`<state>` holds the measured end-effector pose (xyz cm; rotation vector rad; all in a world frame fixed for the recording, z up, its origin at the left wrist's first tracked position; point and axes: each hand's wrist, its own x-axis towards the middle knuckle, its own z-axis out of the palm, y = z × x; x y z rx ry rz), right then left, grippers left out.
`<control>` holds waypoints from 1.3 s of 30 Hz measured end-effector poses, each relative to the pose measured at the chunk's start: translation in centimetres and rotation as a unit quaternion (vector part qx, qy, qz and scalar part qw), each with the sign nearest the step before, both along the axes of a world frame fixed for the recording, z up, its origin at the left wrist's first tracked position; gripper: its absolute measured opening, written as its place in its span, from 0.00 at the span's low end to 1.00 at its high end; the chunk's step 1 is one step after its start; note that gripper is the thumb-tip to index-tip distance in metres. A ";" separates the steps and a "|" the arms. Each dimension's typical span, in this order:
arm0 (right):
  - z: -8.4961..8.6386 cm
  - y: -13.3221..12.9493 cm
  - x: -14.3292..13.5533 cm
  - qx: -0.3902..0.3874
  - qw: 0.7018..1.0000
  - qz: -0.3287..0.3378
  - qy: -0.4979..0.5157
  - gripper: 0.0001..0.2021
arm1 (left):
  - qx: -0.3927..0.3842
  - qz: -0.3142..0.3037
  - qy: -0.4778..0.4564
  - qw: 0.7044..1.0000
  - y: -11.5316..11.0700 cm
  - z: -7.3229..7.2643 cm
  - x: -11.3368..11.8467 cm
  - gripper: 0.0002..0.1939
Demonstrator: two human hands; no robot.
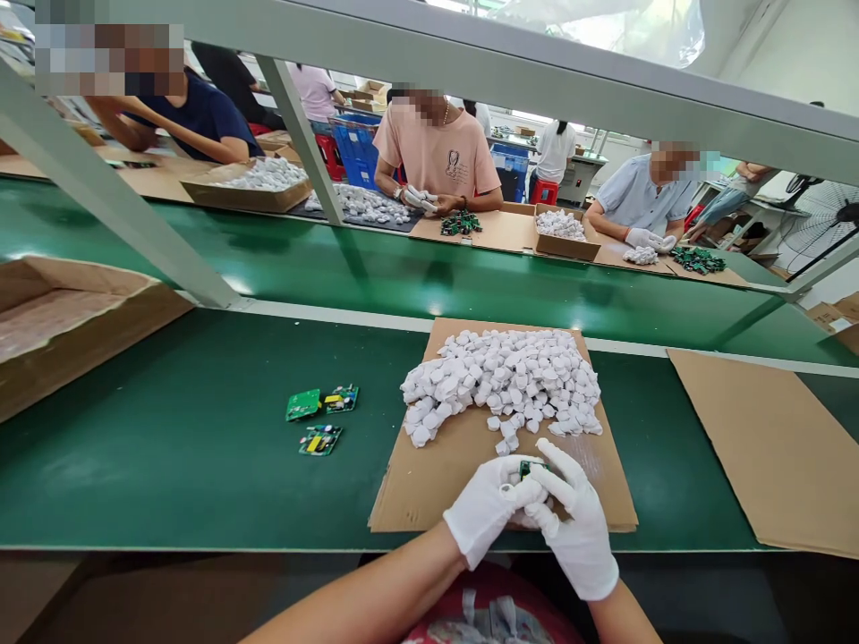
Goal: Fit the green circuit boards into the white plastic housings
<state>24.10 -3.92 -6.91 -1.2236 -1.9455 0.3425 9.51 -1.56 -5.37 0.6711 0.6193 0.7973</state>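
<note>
Both my hands wear white gloves and meet over the front of a cardboard sheet [429,487]. Between them is a small green circuit board [529,468], mostly hidden by the fingers. My left hand [493,503] is closed around the board from the left. From the right, my right hand [575,528] has its fingers bent onto the same board, the index finger reaching past it. Something white shows under the fingers, but I cannot make out what it is. Just beyond lies a heap of small white pieces [510,376] on the cardboard.
Three circuit boards [320,439] lie on the green tabletop [201,474] to the left. An open cardboard box [100,349] stands far left, and another cardboard sheet [771,456] lies right. A metal frame [299,134] crosses ahead. Several co-workers sit opposite with similar piles.
</note>
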 end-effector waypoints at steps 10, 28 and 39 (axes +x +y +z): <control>0.2 -0.1 -0.2 -0.156 0.976 0.007 0.154 0.25 | -0.007 -0.008 0.031 0.999 -0.2 2.3 -0.7 0.15; -0.5 0.6 -0.3 0.096 0.992 -0.051 -0.071 0.15 | -0.068 0.043 0.018 0.997 -0.5 0.0 0.0 0.23; -1.1 0.0 -1.0 -0.101 0.989 0.059 0.090 0.29 | 0.028 0.034 0.050 0.998 0.1 -0.1 -0.5 0.18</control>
